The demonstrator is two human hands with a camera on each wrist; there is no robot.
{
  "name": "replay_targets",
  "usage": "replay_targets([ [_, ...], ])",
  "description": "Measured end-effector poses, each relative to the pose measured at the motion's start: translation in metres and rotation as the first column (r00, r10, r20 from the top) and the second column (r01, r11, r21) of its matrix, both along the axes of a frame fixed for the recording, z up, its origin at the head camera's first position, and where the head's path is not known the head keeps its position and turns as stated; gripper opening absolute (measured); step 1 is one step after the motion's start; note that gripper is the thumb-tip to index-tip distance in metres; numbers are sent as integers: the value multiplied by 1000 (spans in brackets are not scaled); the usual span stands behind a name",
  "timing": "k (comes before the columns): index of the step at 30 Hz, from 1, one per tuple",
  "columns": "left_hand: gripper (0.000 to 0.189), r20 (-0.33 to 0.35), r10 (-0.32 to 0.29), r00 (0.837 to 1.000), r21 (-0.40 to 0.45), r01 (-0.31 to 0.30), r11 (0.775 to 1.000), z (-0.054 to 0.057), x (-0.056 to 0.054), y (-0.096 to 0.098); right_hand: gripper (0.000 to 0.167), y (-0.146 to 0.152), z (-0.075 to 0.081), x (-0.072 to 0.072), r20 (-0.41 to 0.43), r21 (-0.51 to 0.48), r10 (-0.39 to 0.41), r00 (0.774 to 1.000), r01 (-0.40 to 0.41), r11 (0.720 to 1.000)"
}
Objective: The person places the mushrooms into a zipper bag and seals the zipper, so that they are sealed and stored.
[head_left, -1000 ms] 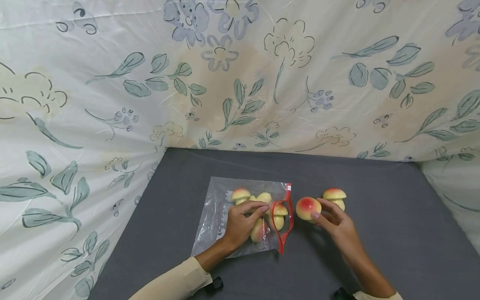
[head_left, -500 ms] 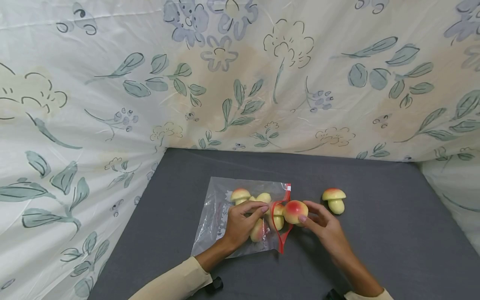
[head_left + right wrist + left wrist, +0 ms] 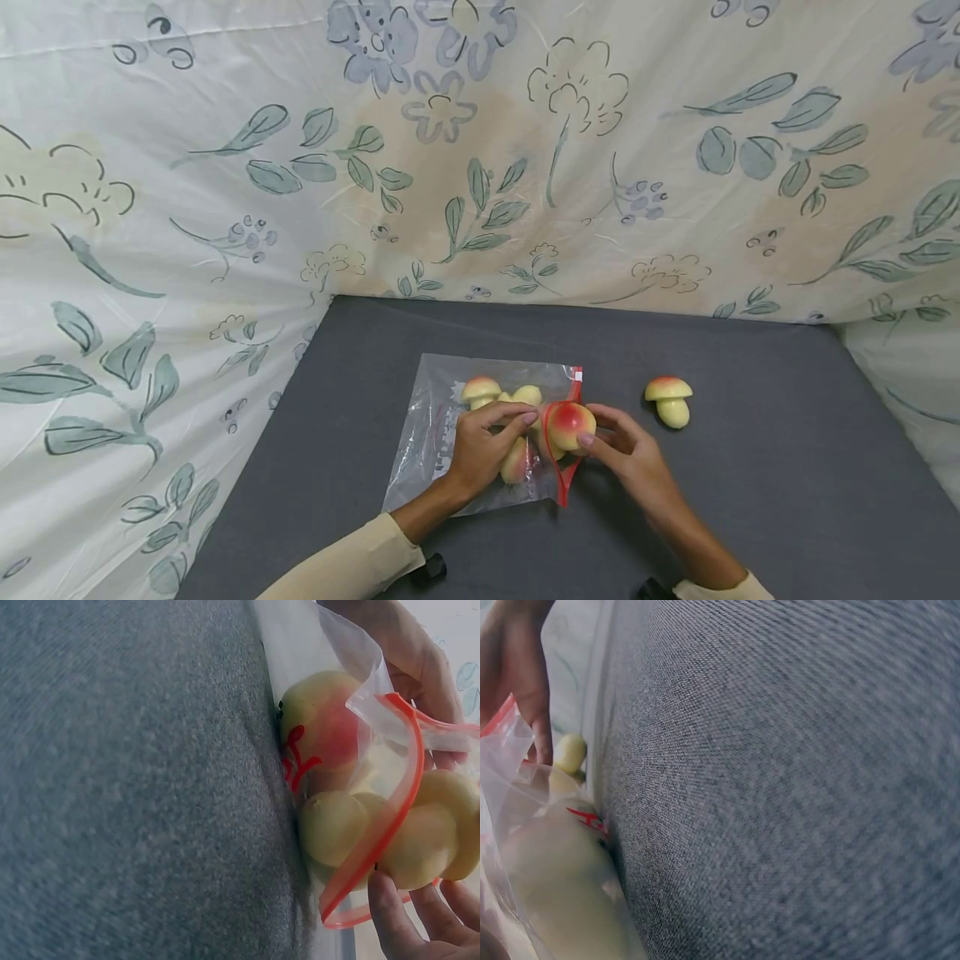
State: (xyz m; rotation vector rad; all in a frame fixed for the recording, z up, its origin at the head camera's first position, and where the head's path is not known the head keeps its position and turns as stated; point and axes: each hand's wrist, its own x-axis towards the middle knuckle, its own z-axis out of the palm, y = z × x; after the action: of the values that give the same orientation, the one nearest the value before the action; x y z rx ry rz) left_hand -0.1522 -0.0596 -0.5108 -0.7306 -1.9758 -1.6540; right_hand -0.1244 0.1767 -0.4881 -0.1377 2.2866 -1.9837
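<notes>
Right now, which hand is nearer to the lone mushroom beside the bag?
Right. The right hand holds another mushroom at the bag, left of the lone mushroom; the left hand is farther left, pinching the bag.

1. Supporting surface [image 3: 787, 450]: dark grey, woven texture visible in both wrist views.
2. Clear plastic bag [image 3: 427, 425]: lying on the surface, red-edged mouth facing right.
3. Mushroom-shaped item [image 3: 668, 402]: lying right of the bag, apart from it; red-and-yellow cap at far end, pale stem nearer.
</notes>
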Motion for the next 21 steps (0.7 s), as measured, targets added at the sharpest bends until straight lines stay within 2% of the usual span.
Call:
replay_targets([
  [8, 10, 19, 9, 1000, 1, -9, 1000, 2, 2, 1, 49, -4, -1, -1, 3, 4, 13, 1000, -13, 1000],
  [21, 10, 0, 8, 1000, 2, -8, 1000, 1, 2, 0, 48, -10, -4, -4, -21, 40, 22, 1000, -21, 999],
])
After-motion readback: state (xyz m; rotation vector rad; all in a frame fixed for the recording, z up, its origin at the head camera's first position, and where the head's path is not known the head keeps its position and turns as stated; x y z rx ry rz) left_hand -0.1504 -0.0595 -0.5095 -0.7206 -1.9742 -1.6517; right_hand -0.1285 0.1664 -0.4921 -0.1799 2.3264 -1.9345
